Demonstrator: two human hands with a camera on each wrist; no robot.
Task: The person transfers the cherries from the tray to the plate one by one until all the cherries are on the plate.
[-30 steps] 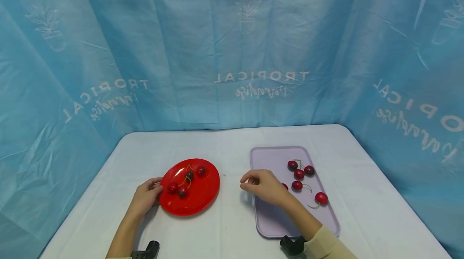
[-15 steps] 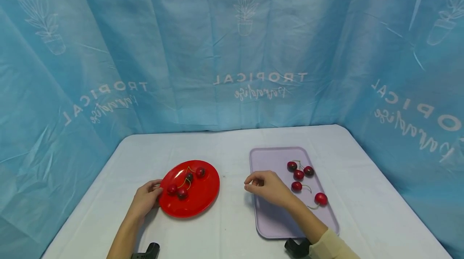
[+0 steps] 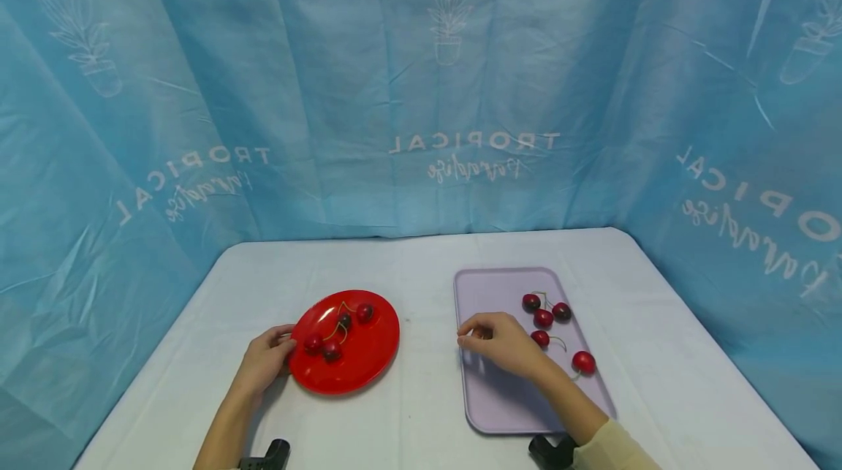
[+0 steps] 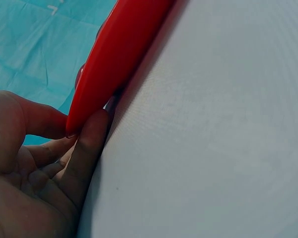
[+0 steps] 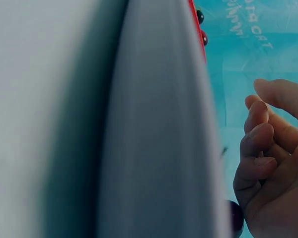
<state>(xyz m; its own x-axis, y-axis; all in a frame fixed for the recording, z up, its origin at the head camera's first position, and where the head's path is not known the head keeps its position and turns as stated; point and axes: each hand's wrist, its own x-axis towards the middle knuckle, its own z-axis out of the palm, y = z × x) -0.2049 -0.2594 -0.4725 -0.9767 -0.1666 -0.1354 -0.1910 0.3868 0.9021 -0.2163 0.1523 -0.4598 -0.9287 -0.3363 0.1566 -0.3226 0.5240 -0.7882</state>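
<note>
A red plate (image 3: 368, 360) with several cherries (image 3: 331, 350) lies left of centre on the white table. My left hand (image 3: 287, 344) pinches its left rim (image 4: 119, 54), thumb on top and a finger (image 4: 92, 134) underneath. A lavender tray (image 3: 500, 397) to the right carries several more cherries (image 3: 543, 318). Over the tray's left part hovers my right hand (image 3: 470, 338), its fingers (image 5: 256, 129) loosely curled and holding nothing. One dark cherry (image 5: 237, 218) lies just beside that hand. The tray's edge (image 5: 154, 124) fills the right wrist view.
The white table (image 3: 421, 265) is enclosed at the back and both sides by a blue printed curtain (image 3: 421, 90). Black wrist mounts (image 3: 549, 449) show at the bottom edge. Bare cloth lies behind the plate and tray.
My right hand has drifted rightward from the gap between plate and tray to over the tray's left part, near the cherries. The left hand and plate have not moved.
</note>
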